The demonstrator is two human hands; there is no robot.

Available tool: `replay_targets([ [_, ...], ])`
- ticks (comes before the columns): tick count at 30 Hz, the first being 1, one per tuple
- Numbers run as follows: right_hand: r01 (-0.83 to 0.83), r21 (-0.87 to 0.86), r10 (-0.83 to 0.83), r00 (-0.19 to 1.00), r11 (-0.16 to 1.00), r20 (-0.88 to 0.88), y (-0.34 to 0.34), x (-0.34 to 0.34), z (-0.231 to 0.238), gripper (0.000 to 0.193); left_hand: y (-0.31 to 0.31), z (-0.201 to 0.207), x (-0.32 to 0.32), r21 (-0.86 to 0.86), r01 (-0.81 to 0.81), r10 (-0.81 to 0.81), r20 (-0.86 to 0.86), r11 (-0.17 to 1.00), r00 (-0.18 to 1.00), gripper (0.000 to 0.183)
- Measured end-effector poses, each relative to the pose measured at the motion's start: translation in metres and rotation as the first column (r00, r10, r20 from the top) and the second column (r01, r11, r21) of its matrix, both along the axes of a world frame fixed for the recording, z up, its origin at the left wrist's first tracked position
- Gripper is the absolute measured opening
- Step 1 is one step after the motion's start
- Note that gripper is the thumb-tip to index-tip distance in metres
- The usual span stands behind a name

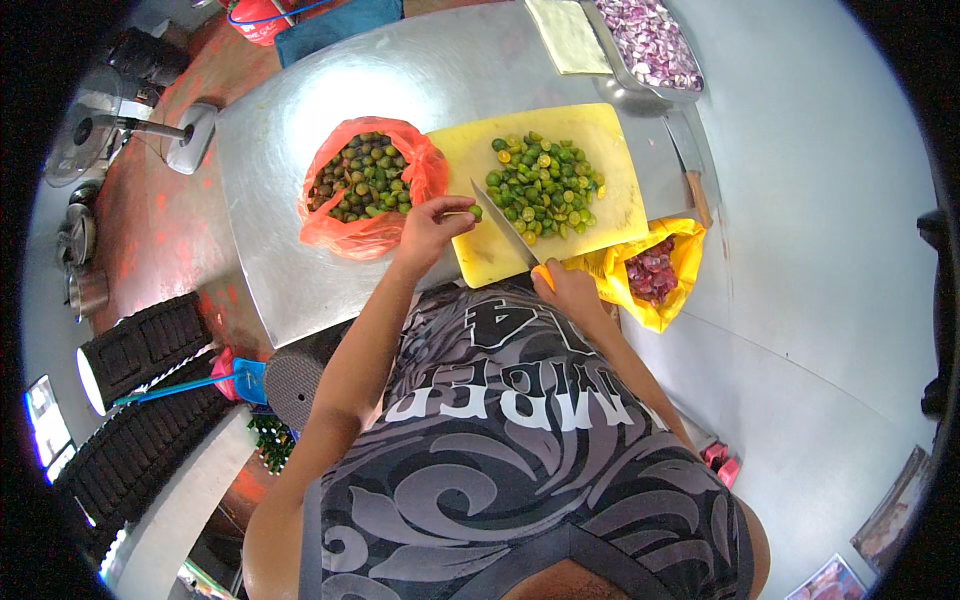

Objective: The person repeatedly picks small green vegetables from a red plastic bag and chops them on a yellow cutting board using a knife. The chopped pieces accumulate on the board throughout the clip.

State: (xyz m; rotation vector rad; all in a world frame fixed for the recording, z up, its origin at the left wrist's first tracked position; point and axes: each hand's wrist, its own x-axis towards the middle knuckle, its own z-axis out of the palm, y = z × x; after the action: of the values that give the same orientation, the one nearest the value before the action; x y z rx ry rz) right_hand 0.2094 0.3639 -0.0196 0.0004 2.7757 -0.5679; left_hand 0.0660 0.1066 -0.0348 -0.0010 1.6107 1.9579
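Note:
My left hand [432, 232] pinches one small green lime [476, 212] over the left edge of a yellow cutting board [590, 122]. Wrapped around an orange handle, my right hand [570, 288] holds a knife [507, 222] at the board's near edge. Its blade slants up and left over the board, the tip close to the lime. Cut limes [540, 190] lie heaped on the board, some with pale yellow-green cut faces showing. Left of the board, an open orange-red plastic bag [428, 165] is filled with whole small limes [365, 175], green to brownish.
All this stands on a metal table [270, 270] against a pale wall. A second knife [690, 170] with a wooden handle lies right of the board. Nearby are a yellow bag [684, 300] of red onion skins or pieces, a metal tray [652, 97] of chopped purple onions and a folded cloth [567, 36].

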Motion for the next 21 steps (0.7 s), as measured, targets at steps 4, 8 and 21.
replay_targets([
  [4,0.004,0.002,-0.004,0.998,1.0,-0.055,-0.006,-0.003,0.003,0.035,0.019,-0.007,0.015,-0.488,-0.106,-0.12,-0.411,0.867,0.904,0.025],
  [8,-0.021,0.038,0.023,0.998,0.999,-0.063,-0.007,-0.005,0.004,0.035,0.026,-0.013,0.024,-0.508,-0.237,-0.129,-0.584,0.828,0.802,0.022],
  [21,-0.079,0.002,0.079,0.995,0.997,-0.062,-0.016,-0.018,0.005,0.034,0.023,-0.023,0.028,-0.445,-0.324,-0.129,-0.731,0.835,0.67,0.017],
])
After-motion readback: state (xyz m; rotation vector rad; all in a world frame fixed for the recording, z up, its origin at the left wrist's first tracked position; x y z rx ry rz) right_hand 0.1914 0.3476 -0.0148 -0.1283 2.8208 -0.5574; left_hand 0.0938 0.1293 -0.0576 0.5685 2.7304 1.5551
